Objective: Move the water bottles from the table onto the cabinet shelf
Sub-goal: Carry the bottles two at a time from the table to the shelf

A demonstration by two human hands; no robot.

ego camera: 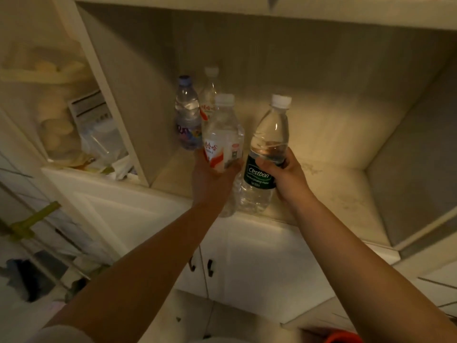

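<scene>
My left hand (212, 179) grips a clear bottle with a red-and-white label (223, 137) and a white cap. My right hand (284, 177) grips a clear bottle with a dark green label (265, 154), also white-capped. Both bottles are held upright at the front of the cabinet shelf (333, 184); I cannot tell whether their bases touch it. Two more bottles stand at the back left of the shelf: one with a blue cap and purple label (188, 115), one with a white cap and red label (210, 95), partly hidden behind the left-hand bottle.
The shelf is a pale open compartment with a side wall (128, 95) at left and bare surface to the right. The neighbouring compartment at left holds bags and packets (81, 134). Below are white cabinet doors with dark handles (210, 267).
</scene>
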